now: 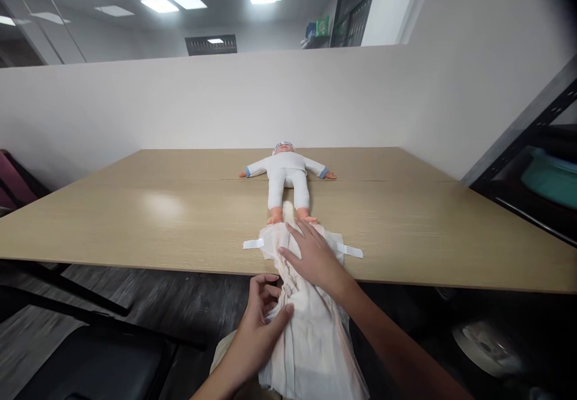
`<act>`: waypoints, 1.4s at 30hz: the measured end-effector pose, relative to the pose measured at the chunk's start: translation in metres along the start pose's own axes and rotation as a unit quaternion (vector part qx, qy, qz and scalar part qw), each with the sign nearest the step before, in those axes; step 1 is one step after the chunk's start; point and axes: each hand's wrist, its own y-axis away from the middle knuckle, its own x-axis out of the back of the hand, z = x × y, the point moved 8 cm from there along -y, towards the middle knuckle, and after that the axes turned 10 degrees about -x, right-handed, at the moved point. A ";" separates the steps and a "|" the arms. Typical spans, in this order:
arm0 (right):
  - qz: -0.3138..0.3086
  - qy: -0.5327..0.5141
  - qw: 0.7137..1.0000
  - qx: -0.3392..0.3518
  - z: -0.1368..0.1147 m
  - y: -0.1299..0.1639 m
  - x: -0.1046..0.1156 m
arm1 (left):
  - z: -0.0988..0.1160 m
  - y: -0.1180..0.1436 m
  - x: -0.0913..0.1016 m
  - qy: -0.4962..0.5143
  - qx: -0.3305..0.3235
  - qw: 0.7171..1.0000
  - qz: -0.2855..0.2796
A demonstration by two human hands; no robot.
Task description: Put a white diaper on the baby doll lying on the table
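Observation:
A baby doll [287, 174] in a white suit lies on its back at the far middle of the wooden table [135, 219], feet toward me. A white diaper [306, 322] with side tabs hangs over the table's near edge just below the doll's feet. My right hand [313, 255] lies flat on the diaper's upper part on the table, fingers spread. Below the table edge, my left hand [264, 319] pinches the diaper's hanging left side.
A white partition wall [180, 99] rises behind the table. A dark metal shelf [532, 165] with a teal object stands at the right. A dark chair [90, 364] sits at the lower left, and a reddish seat [13, 183] at the far left.

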 end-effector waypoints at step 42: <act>-0.085 -0.027 0.996 -0.009 0.009 0.009 -0.027 | 0.034 -0.263 -0.029 -0.613 -0.401 0.491 -0.472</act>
